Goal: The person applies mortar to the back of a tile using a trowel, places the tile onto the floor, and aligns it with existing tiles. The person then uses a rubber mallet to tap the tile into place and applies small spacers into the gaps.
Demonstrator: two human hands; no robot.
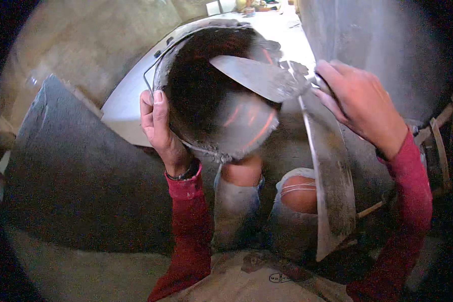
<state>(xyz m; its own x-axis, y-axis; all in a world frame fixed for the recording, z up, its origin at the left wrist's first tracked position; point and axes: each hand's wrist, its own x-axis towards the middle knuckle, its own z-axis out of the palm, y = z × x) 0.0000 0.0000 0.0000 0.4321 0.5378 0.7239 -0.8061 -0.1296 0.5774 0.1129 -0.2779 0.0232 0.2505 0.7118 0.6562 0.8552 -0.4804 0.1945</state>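
A mortar-crusted bucket (pixel 254 121) is tilted with its dark mouth facing me, and grey residue coats its rim and inside. My left hand (pixel 160 118) is closed on its left rim, beside the thin wire handle. Across the bucket's mouth lies the blade of a pointed trowel (pixel 251 76), smeared with grey mortar near its neck. My right hand (pixel 357 98) is wrapped round the trowel's handle, to the right of the bucket. How much mortar lies in the bucket's dark interior is hard to make out.
At left stands a dark grey, freshly coated slab-like surface (pixel 80 176). A narrow pale-edged strip (pixel 332 201) runs down right of my knees (pixel 299 194). Grey walls (pixel 372 45) rise on both sides; wooden pieces (pixel 440 151) stand at far right.
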